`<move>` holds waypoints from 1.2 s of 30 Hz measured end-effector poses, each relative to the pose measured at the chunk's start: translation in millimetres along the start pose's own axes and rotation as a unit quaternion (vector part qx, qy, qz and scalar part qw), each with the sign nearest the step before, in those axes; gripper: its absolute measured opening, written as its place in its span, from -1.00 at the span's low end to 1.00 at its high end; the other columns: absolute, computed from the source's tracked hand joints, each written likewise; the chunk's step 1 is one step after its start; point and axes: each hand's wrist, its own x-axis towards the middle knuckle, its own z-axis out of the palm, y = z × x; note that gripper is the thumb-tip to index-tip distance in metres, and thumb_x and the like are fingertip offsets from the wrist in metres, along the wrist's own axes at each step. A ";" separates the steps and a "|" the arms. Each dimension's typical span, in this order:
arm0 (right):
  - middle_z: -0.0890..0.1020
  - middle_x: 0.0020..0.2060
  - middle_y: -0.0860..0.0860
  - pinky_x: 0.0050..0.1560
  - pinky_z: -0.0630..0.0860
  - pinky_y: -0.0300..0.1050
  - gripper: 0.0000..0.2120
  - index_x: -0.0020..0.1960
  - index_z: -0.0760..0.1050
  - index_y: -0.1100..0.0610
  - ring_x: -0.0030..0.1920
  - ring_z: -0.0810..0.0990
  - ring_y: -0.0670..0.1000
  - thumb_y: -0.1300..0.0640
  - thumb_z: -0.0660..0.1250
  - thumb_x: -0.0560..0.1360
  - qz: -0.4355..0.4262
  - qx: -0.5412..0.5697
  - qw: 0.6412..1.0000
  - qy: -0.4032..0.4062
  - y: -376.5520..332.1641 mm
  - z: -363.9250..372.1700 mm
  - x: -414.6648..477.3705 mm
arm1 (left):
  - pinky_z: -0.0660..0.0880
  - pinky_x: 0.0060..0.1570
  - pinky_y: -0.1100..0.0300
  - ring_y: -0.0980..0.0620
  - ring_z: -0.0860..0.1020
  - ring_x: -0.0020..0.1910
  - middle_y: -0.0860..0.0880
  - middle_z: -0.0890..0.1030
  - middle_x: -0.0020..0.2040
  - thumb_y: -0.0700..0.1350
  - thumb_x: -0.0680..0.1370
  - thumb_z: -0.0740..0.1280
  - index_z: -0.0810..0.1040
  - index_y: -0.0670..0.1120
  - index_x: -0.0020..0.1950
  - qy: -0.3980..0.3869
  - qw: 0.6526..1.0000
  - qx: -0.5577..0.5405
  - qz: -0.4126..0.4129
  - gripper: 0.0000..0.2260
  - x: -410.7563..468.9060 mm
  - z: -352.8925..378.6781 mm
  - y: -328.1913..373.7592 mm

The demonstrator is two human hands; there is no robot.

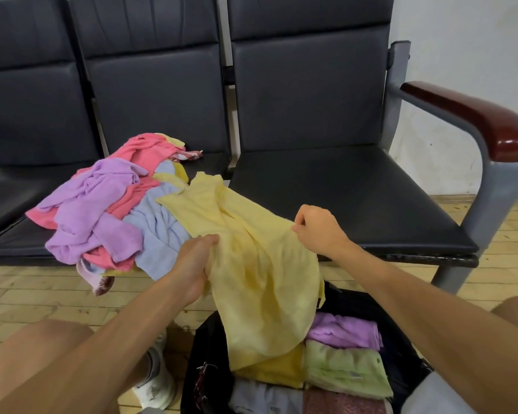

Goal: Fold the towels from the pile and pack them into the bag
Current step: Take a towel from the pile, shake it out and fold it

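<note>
Yellow towel point(251, 264) hangs bunched over the open bag point(352, 301), beside the pile point(102, 210) on the seat point(213, 164), left hand point(195, 264) gripping one edge and right hand point(317, 228) pinching another; best, I'd say, to find two corners and pull it flat before folding.

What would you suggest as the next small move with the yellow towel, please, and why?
Probably move the left hand and right hand apart to stretch the yellow towel flat for its first fold. Both grip it, the right pinching an edge, yet it hangs crumpled over the bag, where folded towels already lie.
</note>
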 end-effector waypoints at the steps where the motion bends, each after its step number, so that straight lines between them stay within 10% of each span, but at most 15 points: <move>1: 0.57 -0.05 0.00 0.06 0.50 -0.03 -0.95 -0.05 0.49 0.13 -0.02 0.54 0.01 0.19 0.25 0.56 0.034 0.072 0.997 0.014 0.3 -5.2 1.0 | 0.55 0.09 -0.01 -0.14 0.60 0.11 -0.13 0.63 0.14 -0.11 0.62 0.25 0.51 -0.13 0.27 0.004 1.000 0.001 -0.002 -0.75 0.6 -0.4 0.8; 6: 0.55 0.02 0.06 0.11 0.52 0.04 -0.87 -0.02 0.51 0.08 0.11 0.54 0.09 0.29 0.34 0.51 0.135 0.359 0.922 0.042 18.5 -37.1 1.1 | 0.51 0.18 -0.06 -0.15 0.59 0.11 -0.14 0.63 0.12 -0.11 0.61 0.25 0.53 -0.16 0.20 0.025 1.000 0.012 0.004 -0.79 4.9 -4.4 2.5; 13: 0.61 0.12 0.29 0.27 0.49 0.22 -0.73 0.17 0.59 0.29 0.13 0.58 0.29 0.32 0.27 0.50 0.207 0.334 0.915 -0.087 42.9 -67.6 -26.3 | 0.48 0.22 -0.02 -0.10 0.53 0.22 -0.07 0.51 0.34 0.01 0.48 0.35 0.36 -0.16 0.45 0.017 0.997 0.073 0.027 -0.43 10.8 -16.7 0.0; 20: 0.72 -0.04 0.03 -0.15 0.59 -0.21 -0.78 0.07 0.66 0.15 -0.06 0.69 -0.02 0.03 0.42 0.51 0.162 0.248 0.934 -0.201 41.7 -71.0 -48.8 | 0.45 0.27 -0.09 -0.08 0.57 0.14 -0.08 0.62 0.16 -0.06 0.58 0.29 0.51 -0.14 0.26 -0.018 0.992 0.117 0.033 -0.71 2.8 -15.7 1.6; 32: 0.39 -0.16 0.09 -0.01 0.39 -0.03 -0.80 -0.15 0.38 0.17 -0.09 0.37 0.11 0.27 0.21 0.22 0.119 0.352 0.904 -0.214 15.0 -48.4 -46.3 | 0.53 -0.04 0.19 0.07 0.64 0.02 0.06 0.71 -0.04 -0.07 0.62 0.28 0.62 -0.02 0.03 -0.095 0.980 0.124 0.120 -0.87 -13.2 -10.1 8.3; 36: 0.65 -0.05 0.09 0.10 0.50 -0.09 -0.84 -0.01 0.55 0.31 0.01 0.62 0.09 0.32 0.34 0.41 0.121 0.389 0.878 -0.251 17.1 -48.0 -48.5 | 0.52 0.12 0.12 0.03 0.62 0.12 0.01 0.68 0.09 -0.03 0.61 0.28 0.61 -0.04 0.11 -0.105 0.977 0.115 0.143 -0.83 -14.4 -10.5 13.1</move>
